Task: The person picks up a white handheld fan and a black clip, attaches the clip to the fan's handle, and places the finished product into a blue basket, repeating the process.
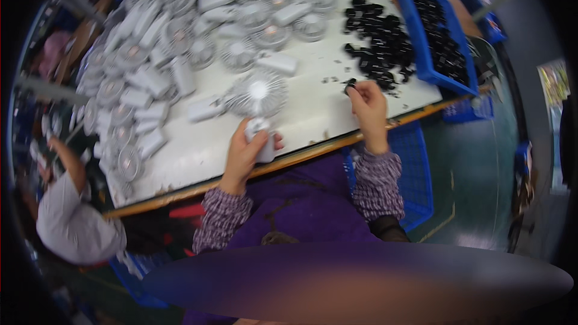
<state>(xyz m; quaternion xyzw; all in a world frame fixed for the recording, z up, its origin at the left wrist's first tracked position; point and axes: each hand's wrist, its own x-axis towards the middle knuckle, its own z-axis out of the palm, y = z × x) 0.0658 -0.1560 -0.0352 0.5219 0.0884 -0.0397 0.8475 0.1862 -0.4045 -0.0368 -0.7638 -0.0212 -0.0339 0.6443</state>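
Observation:
My left hand is closed round the white handle of a small handheld fan near the table's front edge. The fan's round, ribbed head points away from me, over the white table. Farther right, my right hand pinches a small black part between thumb and fingertips, just beside a loose heap of similar black parts. The exact kind of the black part is too small to make out. Another white fan lies just left of the held one.
Many white handheld fans cover the left and back of the white table. A blue crate of black parts stands at the right edge. Below the table is a blue basket. Another person works at the left.

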